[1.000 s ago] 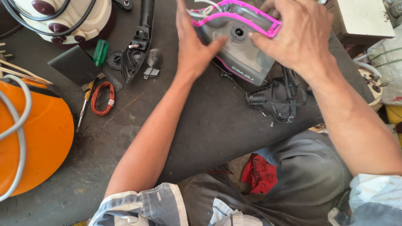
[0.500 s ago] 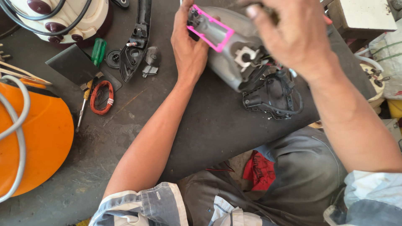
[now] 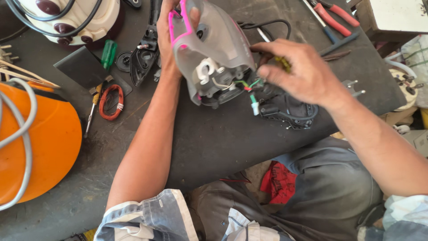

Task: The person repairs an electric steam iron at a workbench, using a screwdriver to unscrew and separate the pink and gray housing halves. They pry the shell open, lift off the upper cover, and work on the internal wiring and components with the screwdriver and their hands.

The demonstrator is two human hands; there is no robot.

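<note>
Nearest the camera are the person's knees in grey trousers, with a red cloth (image 3: 278, 183) lying between them just below the edge of the dark counter (image 3: 214, 147). Above that edge the right hand (image 3: 296, 73) hangs over a black plastic part (image 3: 290, 111) that lies on the counter; its fingers are curled together, pinched on what looks like a small yellowish piece (too blurred to name), close to the coloured wires (image 3: 249, 89) spilling from the open underside of the housing. The left hand (image 3: 171, 35) is closed around a grey translucent appliance housing (image 3: 214, 49) with a pink rim, holding it tilted above the counter, open side toward the camera. Left of that forearm lie a coil of red wire (image 3: 110, 101), a screwdriver (image 3: 91, 111) and a green-handled tool (image 3: 108, 53). An orange dome (image 3: 40, 143) sits at the left edge. Farthest off, red-handled pliers (image 3: 334, 15) lie near the counter's top right corner.
</note>
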